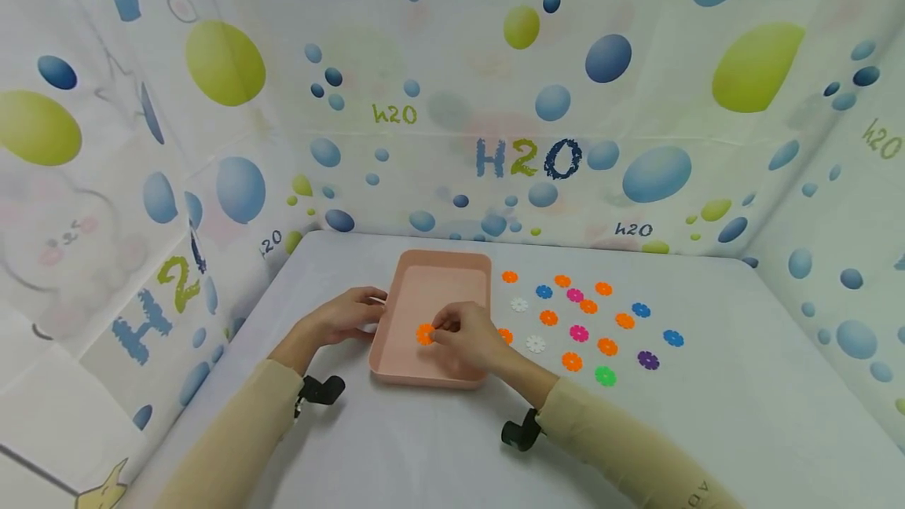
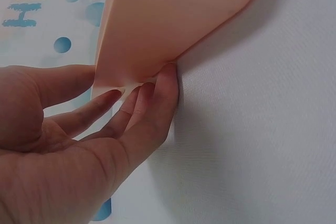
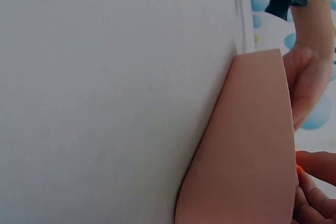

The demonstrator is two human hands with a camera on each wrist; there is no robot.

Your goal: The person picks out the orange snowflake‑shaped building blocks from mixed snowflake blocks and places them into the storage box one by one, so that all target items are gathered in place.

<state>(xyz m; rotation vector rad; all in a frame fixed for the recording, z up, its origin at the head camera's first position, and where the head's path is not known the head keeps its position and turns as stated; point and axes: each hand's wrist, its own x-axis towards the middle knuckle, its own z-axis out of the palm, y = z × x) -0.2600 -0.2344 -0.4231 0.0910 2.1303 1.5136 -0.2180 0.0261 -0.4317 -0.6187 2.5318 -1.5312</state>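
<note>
My right hand (image 1: 467, 336) is over the pink tray (image 1: 431, 379), pinching an orange flower-shaped piece (image 1: 424, 334) between thumb and fingertips. In the right wrist view the tray's outer wall (image 3: 241, 145) hides most of that piece; a bit of orange shows by the fingertips (image 3: 315, 162). My left hand (image 1: 346, 316) rests at the tray's left side. Seen from the left wrist, its loosely bent fingers (image 2: 152, 108) touch the wall and lower edge of the tray (image 2: 168, 14).
Right of the tray, several flower-shaped pieces lie scattered on the white cloth, among them a purple one (image 1: 647, 360), a green one (image 1: 605, 375) and a white one (image 1: 535, 344). Another orange piece (image 1: 505, 335) lies close by the tray's right wall. A printed curtain (image 1: 452, 100) hangs behind the table.
</note>
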